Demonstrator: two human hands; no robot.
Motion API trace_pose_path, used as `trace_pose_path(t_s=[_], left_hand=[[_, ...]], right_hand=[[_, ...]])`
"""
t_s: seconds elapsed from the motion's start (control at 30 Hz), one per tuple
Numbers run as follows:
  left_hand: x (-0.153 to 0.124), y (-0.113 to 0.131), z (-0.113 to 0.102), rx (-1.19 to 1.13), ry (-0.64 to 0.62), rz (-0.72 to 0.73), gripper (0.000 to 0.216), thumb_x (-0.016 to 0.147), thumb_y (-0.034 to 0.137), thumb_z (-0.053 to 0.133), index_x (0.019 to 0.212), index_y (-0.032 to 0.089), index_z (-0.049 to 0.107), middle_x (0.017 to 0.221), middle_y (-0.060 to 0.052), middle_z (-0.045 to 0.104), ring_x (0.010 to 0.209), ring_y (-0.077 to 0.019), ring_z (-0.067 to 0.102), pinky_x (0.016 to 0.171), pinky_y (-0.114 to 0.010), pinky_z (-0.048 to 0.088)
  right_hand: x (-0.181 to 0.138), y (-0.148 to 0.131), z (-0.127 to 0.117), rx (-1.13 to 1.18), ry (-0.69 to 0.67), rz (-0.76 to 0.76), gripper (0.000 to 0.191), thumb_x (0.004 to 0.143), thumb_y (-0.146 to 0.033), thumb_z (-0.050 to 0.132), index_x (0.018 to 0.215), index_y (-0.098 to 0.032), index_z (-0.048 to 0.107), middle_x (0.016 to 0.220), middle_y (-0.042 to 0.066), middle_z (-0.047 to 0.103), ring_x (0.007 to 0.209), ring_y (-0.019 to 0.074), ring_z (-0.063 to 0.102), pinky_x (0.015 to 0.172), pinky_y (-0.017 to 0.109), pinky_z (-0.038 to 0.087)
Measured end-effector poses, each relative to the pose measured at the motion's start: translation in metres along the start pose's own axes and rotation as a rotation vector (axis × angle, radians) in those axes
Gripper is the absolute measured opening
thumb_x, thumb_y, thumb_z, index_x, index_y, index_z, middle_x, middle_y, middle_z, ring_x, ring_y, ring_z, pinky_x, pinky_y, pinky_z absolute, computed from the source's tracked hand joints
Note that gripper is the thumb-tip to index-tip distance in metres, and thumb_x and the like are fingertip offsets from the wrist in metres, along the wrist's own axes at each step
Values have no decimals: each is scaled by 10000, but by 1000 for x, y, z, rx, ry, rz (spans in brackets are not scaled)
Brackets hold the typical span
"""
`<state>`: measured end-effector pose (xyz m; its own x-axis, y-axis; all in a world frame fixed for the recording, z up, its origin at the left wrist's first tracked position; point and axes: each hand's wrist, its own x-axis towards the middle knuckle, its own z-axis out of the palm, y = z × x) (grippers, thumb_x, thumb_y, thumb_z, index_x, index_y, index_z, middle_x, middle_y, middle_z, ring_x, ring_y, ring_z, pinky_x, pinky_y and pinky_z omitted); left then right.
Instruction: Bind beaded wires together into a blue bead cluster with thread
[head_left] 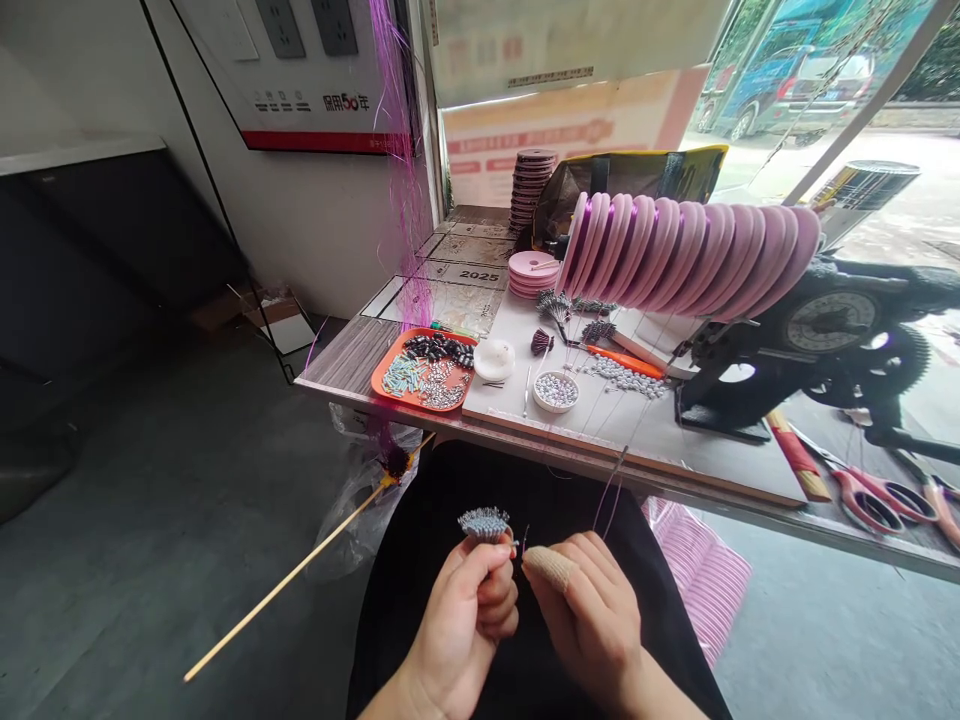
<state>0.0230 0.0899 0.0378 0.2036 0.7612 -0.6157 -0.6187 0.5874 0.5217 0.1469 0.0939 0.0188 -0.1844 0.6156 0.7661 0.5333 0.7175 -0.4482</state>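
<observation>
Pinching the beady bunch [484, 523] safely low with our left hand [469, 600], we figured light, snaggy; our right hand [589, 595] pinched a strand [525, 541] alongside.

A craft workshop is suggested by the grey wood-grained table [349, 355] at centre, on which an orange plastic tray [391, 396] of mixed beads [442, 382], a row of round pink spools [675, 250], a black metal geared machine [795, 345] and pink-handled metal scissors [847, 474] are set out. A blue vehicle [769, 90] is seen outdoors at upper right.
</observation>
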Motion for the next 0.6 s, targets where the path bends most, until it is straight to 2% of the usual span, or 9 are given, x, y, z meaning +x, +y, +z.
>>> trace_pose_path(t_s=[0.1, 0.27, 0.4, 0.6], left_hand=[[-3, -1, 1, 77, 71, 73, 175, 647, 248, 672, 729, 140, 562, 444, 112, 265, 417, -36, 183, 422, -175, 181], [-4, -2, -1, 242, 223, 257, 173, 635, 251, 720, 707, 151, 598, 553, 54, 441, 521, -73, 336, 503, -191, 314], [-2, -1, -1, 340, 200, 381, 150, 615, 221, 744, 652, 156, 614, 591, 32, 514, 540, -91, 362, 507, -208, 320], [-1, 1, 0, 375, 161, 416, 120, 603, 215, 753, 617, 159, 647, 587, 10, 570, 574, -117, 427, 561, -222, 363]], right_hand=[[0, 1, -1, -41, 8, 50, 188, 812, -3, 453, 922, -132, 534, 611, 10, 539, 517, 111, 420, 499, 251, 326], [1, -1, -1, -31, 55, 84, 269, 782, 8, 442, 993, -148, 505, 641, -3, 513, 522, 109, 408, 494, 236, 345], [1, 0, 1, -40, 72, 91, 259, 783, 0, 457, 991, -146, 505, 657, 7, 523, 535, 116, 428, 503, 243, 364], [-1, 1, 2, -14, 62, 85, 252, 780, 16, 458, 981, -130, 502, 660, 9, 519, 534, 112, 417, 503, 244, 353]])
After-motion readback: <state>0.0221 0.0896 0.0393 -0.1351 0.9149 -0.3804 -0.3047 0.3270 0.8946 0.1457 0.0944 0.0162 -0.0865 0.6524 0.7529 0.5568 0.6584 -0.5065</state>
